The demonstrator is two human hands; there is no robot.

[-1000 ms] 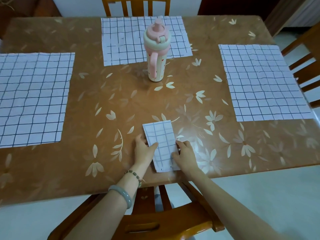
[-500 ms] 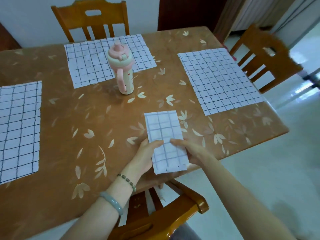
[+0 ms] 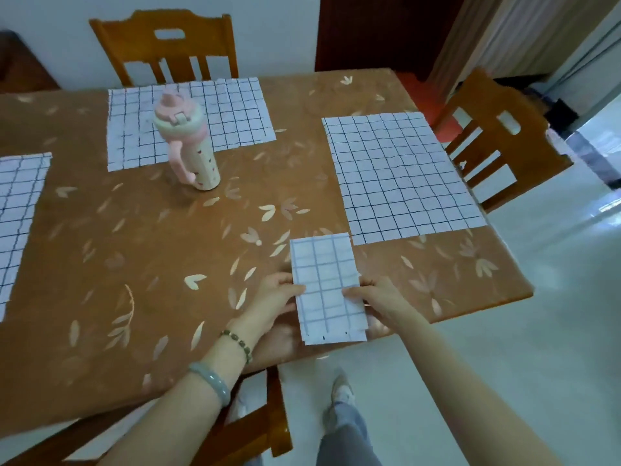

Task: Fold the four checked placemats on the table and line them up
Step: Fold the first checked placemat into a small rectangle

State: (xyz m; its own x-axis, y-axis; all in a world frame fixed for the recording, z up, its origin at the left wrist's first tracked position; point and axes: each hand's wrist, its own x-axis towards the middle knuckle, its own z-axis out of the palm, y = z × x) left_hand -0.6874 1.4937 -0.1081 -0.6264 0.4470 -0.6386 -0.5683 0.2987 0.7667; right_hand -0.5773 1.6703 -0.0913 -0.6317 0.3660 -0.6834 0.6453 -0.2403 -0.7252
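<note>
The folded placemat (image 3: 326, 290) is a small, long packet with blue checks. It sits in front of the pink bottle (image 3: 188, 153) and off to its right, at the near edge of the table (image 3: 134, 264), and its near end sticks out a little past that edge. The left hand (image 3: 275, 297) pinches its left side with the thumb on top. The right hand (image 3: 379, 297) pinches its right side the same way. It looks thin, light and floppy, like cloth, so I think it would bend or pop open if it were picked up by one corner. The best place to hold it is probably on both long sides at once, or with flat fingers pressing down on the folds. The table top looks shiny and smooth, so the packet may slide easily. Three more mats lie open and flat. One checked placemat (image 3: 232, 112) is just behind the bottle, and the bottle hides part of it. A second placemat (image 3: 400, 176) is to the right of the bottle. A third placemat (image 3: 16, 223) is far to the left of the bottle, cut off by the picture's edge.
</note>
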